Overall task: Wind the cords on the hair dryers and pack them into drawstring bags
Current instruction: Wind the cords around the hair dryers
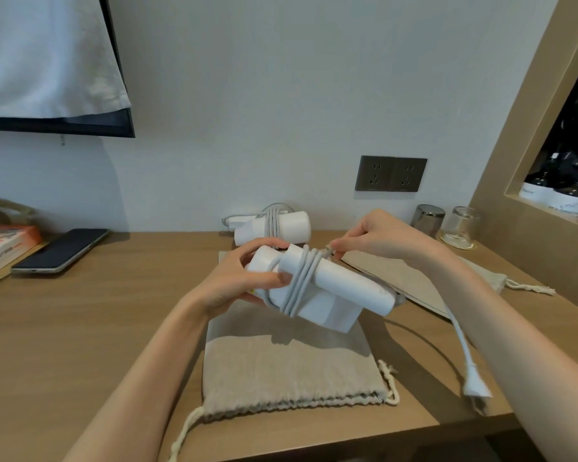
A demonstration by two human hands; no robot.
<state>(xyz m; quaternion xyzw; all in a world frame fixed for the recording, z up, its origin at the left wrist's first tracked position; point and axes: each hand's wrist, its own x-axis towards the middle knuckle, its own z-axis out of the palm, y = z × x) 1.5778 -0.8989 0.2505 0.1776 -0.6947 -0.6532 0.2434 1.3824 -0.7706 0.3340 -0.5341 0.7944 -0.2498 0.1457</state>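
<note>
Writing: white labels on the dark bottles [554,191] at 3 o'clock, script too small to read; print on the orange-and-white boxes [7,243] at 9 o'clock, too blurred to read.
Left hand [244,278]: curled round the barrel end of the held hair dryer [331,288], thumb across the front, fingers behind; held clear of the desk [97,328].
Right hand [374,235]: thumb and fingertips pinched on the cord [302,281], just at 1 o'clock of the windings.
Held hair dryer: smooth white plastic, round barrel with a blocky folded handle, tilted, mid-view above the near bag [291,375].
Cord: pale grey, round, several turns side by side round barrel and handle; loose tail down toward 5 o'clock.
Plug [476,388]: white, flat, by the desk's front edge.
Second hair dryer [274,226]: at 12 o'clock, lying by the wall, grey cord wound round it.
Near bag: coarse beige weave, flat at 6 o'clock, gathered mouth nearest the viewer, off-white twisted drawstring.
Far bag [407,278]: same cloth, flat at 2 o'clock, partly under the right forearm.
Desk: matte wood grain.
Phone [60,250]: dark, glossy, at 9 o'clock.
Socket plate [391,174]: dark, double, on the wall at 1 o'clock.
Glasses [461,226]: two, upturned, at 2 o'clock, one mirrored, one clear.
</note>
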